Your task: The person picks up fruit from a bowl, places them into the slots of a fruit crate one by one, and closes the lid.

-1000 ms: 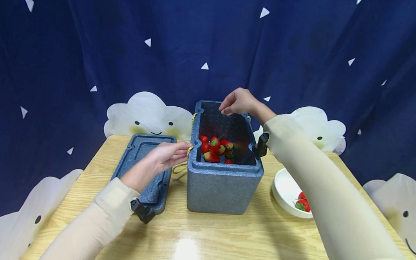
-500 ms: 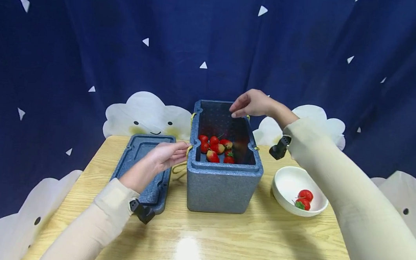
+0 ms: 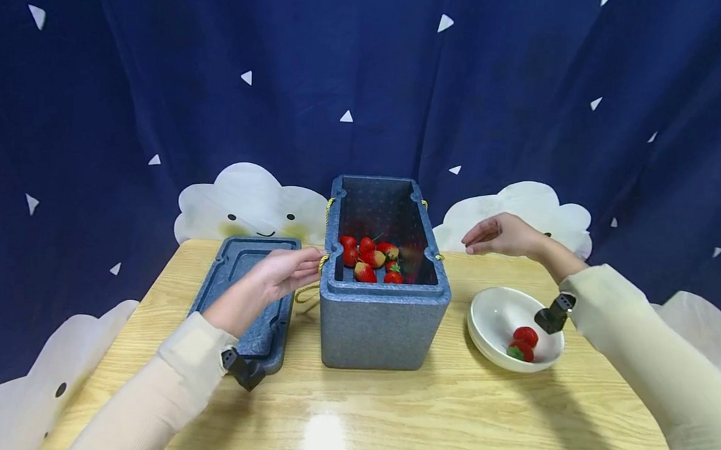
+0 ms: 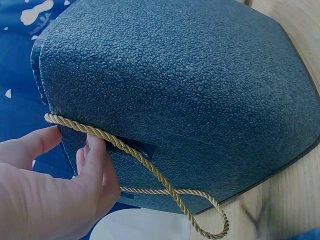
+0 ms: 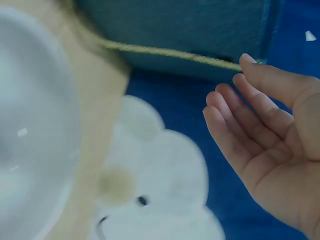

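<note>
A dark blue-grey foam box (image 3: 379,331), its top uncovered, stands upright mid-table with several strawberries (image 3: 372,258) inside. At its left side my left hand (image 3: 286,270) touches the wall near the rim with relaxed fingers, beside the yellow twisted cord (image 4: 150,167). The left wrist view shows the thumb tip near the top edge and the other fingers close along the cord. My right hand (image 3: 505,234) hovers in the air right of the box, fingers loosely bent and holding nothing. Below it is a white bowl (image 3: 484,320) with two strawberries (image 3: 522,343).
The box's lid (image 3: 269,329) lies flat on the wooden table (image 3: 381,416), left of the box and partly under my left forearm. Behind the table hangs a dark blue curtain (image 3: 381,70) with white cloud cut-outs (image 3: 251,206).
My right hand has moved right and down, from over the box's opening to above the bowl's back side. The bowl's strawberries have come into view. My left hand stays at the box.
</note>
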{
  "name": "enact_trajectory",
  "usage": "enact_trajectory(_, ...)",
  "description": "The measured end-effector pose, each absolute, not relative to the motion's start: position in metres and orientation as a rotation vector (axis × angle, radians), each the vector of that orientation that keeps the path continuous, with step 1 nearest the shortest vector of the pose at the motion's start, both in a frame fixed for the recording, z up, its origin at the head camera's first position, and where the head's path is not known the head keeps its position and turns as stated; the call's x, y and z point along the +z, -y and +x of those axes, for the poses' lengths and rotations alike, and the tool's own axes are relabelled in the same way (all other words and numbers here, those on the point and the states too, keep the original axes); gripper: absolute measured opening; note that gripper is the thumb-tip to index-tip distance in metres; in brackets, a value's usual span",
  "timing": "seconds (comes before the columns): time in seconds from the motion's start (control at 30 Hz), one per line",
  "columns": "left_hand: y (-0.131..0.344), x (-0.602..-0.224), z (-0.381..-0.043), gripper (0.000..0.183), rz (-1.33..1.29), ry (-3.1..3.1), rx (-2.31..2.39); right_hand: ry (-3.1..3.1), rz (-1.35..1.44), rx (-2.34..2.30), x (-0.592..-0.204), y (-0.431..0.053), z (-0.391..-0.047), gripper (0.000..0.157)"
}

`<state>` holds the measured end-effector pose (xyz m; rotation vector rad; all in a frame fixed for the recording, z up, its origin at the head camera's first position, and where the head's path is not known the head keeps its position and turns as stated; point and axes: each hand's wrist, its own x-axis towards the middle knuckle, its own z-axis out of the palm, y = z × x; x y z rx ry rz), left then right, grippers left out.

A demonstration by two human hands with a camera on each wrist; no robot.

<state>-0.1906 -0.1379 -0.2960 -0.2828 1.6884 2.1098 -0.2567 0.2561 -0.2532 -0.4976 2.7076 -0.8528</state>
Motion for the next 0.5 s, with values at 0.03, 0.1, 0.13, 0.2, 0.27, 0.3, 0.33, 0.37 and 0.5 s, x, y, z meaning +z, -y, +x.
enact_trajectory(0.03,0.138,-0.296,-0.19,0.044,-0.28,-1.684,2.112,-2.697,-0.483,-0.861,-0.259,-0.262,-0.255,0.029)
enact_trajectory(0.1,0.137,-0.297,-0.19,0.045,-0.279,-1.681,2.114,-2.676,-0.466,-0.88,-0.27,-0.273,-0.251,0.03)
enact_trajectory(0.13,0.137,-0.297,-0.19,0.045,-0.28,-1.68,2.116,-2.671,-0.466,-0.882,-0.276,-0.278,-0.25,0.03)
enact_trajectory(0.2,0.137,-0.297,-0.19,0.045,-0.279,-1.679,2.121,-2.661,-0.463,-0.879,-0.285,-0.288,-0.248,0.03)
enact_trajectory(0.27,0.137,-0.297,-0.19,0.044,-0.284,-1.681,2.121,-2.653,-0.452,-0.859,-0.294,-0.297,-0.245,0.03)
enact_trajectory(0.3,0.137,-0.297,-0.19,0.043,-0.286,-1.682,2.121,-2.649,-0.448,-0.849,-0.298,-0.3,-0.244,0.03)
enact_trajectory(0.33,0.137,-0.297,-0.19,0.043,-0.288,-1.682,2.12,-2.642,-0.447,-0.843,-0.302,-0.304,-0.243,0.031)
enact_trajectory(0.37,0.137,-0.297,-0.19,0.043,-0.289,-1.683,2.119,-2.63,-0.445,-0.839,-0.305,-0.307,-0.241,0.031)
enact_trajectory(0.5,0.137,-0.295,-0.19,0.045,-0.29,-1.68,2.114,-2.601,-0.45,-0.819,-0.318,-0.319,-0.235,0.031)
